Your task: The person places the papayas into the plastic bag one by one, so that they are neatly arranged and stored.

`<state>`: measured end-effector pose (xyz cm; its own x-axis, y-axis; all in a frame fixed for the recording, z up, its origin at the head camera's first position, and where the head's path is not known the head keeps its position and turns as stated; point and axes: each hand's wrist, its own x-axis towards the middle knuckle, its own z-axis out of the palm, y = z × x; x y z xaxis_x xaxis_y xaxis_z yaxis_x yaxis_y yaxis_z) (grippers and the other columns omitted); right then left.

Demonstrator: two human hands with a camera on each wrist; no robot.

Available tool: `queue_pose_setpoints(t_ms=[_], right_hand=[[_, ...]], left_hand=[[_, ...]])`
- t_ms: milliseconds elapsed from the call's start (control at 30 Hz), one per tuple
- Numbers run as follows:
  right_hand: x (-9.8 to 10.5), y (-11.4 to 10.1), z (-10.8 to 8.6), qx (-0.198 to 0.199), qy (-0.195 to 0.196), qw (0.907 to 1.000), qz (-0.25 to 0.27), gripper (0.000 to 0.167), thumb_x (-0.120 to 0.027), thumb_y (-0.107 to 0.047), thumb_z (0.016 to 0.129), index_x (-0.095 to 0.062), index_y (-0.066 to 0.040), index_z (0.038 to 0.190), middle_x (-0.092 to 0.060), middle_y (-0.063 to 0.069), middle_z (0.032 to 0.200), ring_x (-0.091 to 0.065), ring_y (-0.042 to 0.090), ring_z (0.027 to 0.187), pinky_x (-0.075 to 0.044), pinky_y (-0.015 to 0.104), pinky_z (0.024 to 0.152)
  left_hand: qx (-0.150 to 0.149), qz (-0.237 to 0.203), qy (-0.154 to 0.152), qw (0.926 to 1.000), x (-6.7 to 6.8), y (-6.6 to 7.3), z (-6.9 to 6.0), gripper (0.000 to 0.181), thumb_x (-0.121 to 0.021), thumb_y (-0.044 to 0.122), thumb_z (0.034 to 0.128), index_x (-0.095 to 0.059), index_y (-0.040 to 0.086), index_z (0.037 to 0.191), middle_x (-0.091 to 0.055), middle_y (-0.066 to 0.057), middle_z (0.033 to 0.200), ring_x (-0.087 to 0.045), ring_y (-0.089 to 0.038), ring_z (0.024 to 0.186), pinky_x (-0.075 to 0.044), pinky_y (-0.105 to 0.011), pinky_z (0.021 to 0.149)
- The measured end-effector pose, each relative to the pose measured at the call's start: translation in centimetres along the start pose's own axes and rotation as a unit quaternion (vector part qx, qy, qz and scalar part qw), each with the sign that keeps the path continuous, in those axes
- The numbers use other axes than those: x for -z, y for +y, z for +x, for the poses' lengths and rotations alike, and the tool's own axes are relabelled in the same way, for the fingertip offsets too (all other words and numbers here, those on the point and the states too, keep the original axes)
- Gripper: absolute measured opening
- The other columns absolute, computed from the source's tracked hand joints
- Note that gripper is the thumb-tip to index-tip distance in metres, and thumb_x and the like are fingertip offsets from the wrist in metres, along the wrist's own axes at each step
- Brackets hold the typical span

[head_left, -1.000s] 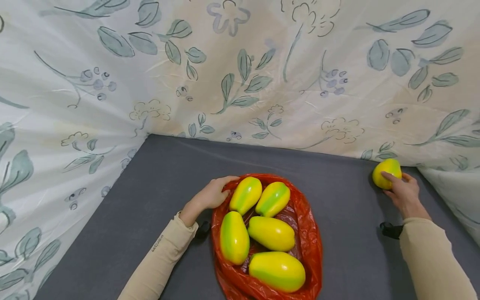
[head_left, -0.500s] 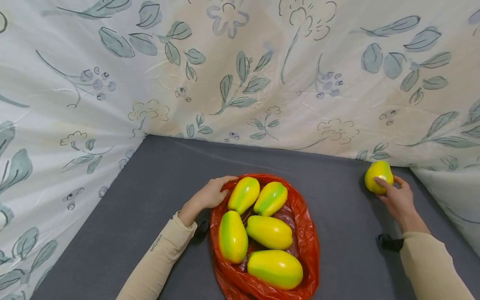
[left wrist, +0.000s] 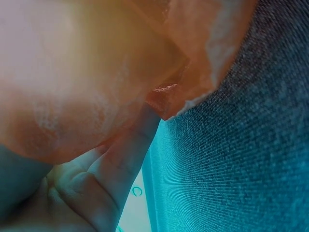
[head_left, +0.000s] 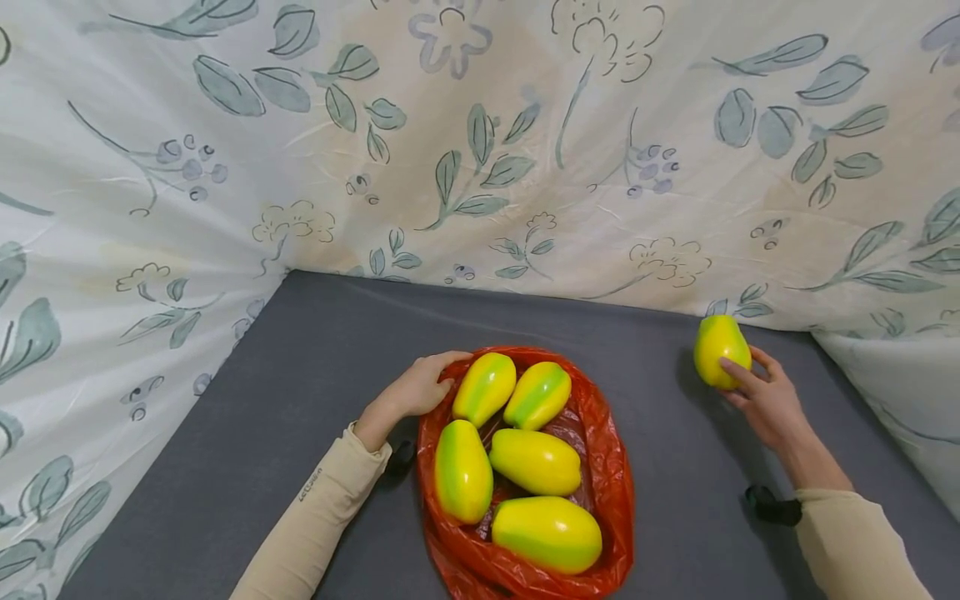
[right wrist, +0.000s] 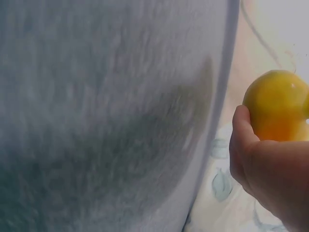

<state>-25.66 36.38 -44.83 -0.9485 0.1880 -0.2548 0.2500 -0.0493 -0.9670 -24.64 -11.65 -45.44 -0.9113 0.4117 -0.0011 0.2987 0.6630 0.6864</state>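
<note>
My right hand (head_left: pixel 767 398) grips a yellow-green papaya (head_left: pixel 722 352) above the back right of the table; a shadow shows below it. In the right wrist view, the thumb side of the hand lies against the same papaya (right wrist: pixel 275 104), raised off the surface. A red plastic bag (head_left: pixel 611 467) stands with its mouth spread wide, and several papayas (head_left: pixel 534 461) lie inside. At the bag's upper left rim, my left hand (head_left: pixel 417 387) holds the plastic. Seen from the left wrist, the bag (left wrist: pixel 87 111) passes between thumb and fingers; the fingertips are partly hidden by it.
The dark grey tabletop (head_left: pixel 337 333) extends around the bag. A floral curtain (head_left: pixel 480 150) rises along the back and left edges, and pale cloth (head_left: pixel 892 392) bounds the right side. Black wrist straps (head_left: pixel 772 506) sit under the sleeves.
My right hand has moved left with the papaya, which now stands more upright and appears higher off the table. The left hand stays at the bag's rim.
</note>
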Motion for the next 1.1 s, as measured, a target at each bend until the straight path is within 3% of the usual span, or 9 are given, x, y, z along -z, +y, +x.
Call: queue_pose_setpoints(t_ms=[133, 200, 267, 500, 767, 900, 1000, 1100], right_hand=[[-1.0, -0.2, -0.7, 0.000, -0.019, 0.9995, -0.026, 0.104, -0.070, -0.039, 0.082, 0.005, -0.028, 0.154, 0.006, 0.020, 0.153, -0.032, 0.026, 0.119, -0.033, 0.040, 0.102], [-1.4, -0.3, -0.9, 0.000, -0.026, 0.9993, -0.028, 0.104, -0.070, -0.039, 0.083, 0.005, -0.027, 0.154, 0.004, 0.020, 0.152, -0.031, 0.028, 0.120, -0.024, 0.045, 0.105], [-1.7, -0.3, -1.1, 0.002, -0.033, 0.9989, -0.033, 0.102, -0.069, -0.039, 0.084, 0.005, -0.027, 0.154, 0.002, 0.020, 0.151, -0.031, 0.028, 0.120, -0.023, 0.046, 0.105], [-2.4, -0.5, -1.7, 0.007, -0.051, 0.9975, -0.048, 0.099, -0.067, -0.039, 0.085, 0.003, -0.025, 0.154, 0.001, 0.021, 0.150, -0.031, 0.030, 0.120, -0.024, 0.045, 0.105], [-3.7, -0.5, -2.1, -0.004, -0.073, 0.9954, -0.062, 0.101, -0.065, -0.040, 0.088, 0.009, -0.021, 0.153, 0.007, 0.020, 0.154, -0.029, 0.030, 0.123, -0.023, 0.047, 0.107], [-4.3, -0.3, -2.5, 0.004, -0.084, 0.9938, -0.073, 0.099, -0.064, -0.038, 0.089, 0.008, -0.018, 0.153, 0.003, 0.021, 0.152, -0.030, 0.032, 0.122, -0.034, 0.042, 0.104], [-4.6, -0.1, -2.8, 0.013, -0.095, 0.9923, -0.079, 0.096, -0.063, -0.036, 0.091, 0.007, -0.015, 0.153, 0.000, 0.022, 0.151, -0.032, 0.031, 0.120, -0.045, 0.032, 0.094], [-4.8, 0.0, -3.1, 0.018, -0.107, 0.9909, -0.079, 0.094, -0.062, -0.034, 0.092, 0.006, -0.014, 0.153, -0.001, 0.021, 0.151, -0.033, 0.031, 0.119, -0.048, 0.026, 0.086]], left_hand=[[-0.002, 0.002, 0.001, 1.0000, 0.0, 0.0, 0.0, 0.049, -0.054, -0.005, 0.0911, -0.047, 0.005, 0.139, -0.051, -0.016, 0.135, -0.055, -0.029, 0.106, -0.047, -0.042, 0.090], [-0.004, 0.001, 0.001, 1.0000, 0.0, 0.0, 0.0, 0.049, -0.054, -0.005, 0.0912, -0.047, 0.005, 0.139, -0.051, -0.016, 0.135, -0.055, -0.029, 0.107, -0.047, -0.042, 0.091], [-0.008, 0.002, 0.001, 1.0000, 0.0, -0.1, 0.0, 0.049, -0.054, -0.005, 0.0913, -0.047, 0.004, 0.139, -0.051, -0.016, 0.135, -0.055, -0.029, 0.106, -0.048, -0.041, 0.090], [-0.012, 0.005, 0.000, 0.9999, 0.0, -0.1, 0.0, 0.048, -0.053, -0.005, 0.0918, -0.047, 0.005, 0.139, -0.050, -0.016, 0.136, -0.051, -0.029, 0.117, -0.044, -0.044, 0.094], [-0.010, 0.002, -0.001, 0.9999, 0.0, -0.1, 0.0, 0.049, -0.053, -0.005, 0.0915, -0.047, 0.005, 0.139, -0.051, -0.015, 0.135, -0.052, -0.029, 0.115, -0.045, -0.043, 0.094], [-0.008, -0.001, 0.000, 1.0000, 0.0, 0.0, -0.1, 0.049, -0.053, -0.005, 0.0913, -0.047, 0.005, 0.139, -0.050, -0.016, 0.135, -0.052, -0.029, 0.116, -0.045, -0.043, 0.094], [-0.007, -0.002, 0.000, 1.0000, 0.0, 0.0, -0.1, 0.049, -0.053, -0.005, 0.0912, -0.047, 0.005, 0.139, -0.050, -0.016, 0.136, -0.051, -0.030, 0.117, -0.045, -0.044, 0.094], [-0.007, -0.001, 0.000, 1.0000, 0.0, -0.1, -0.1, 0.049, -0.053, -0.005, 0.0913, -0.047, 0.005, 0.139, -0.050, -0.016, 0.136, -0.051, -0.030, 0.118, -0.044, -0.044, 0.095]])
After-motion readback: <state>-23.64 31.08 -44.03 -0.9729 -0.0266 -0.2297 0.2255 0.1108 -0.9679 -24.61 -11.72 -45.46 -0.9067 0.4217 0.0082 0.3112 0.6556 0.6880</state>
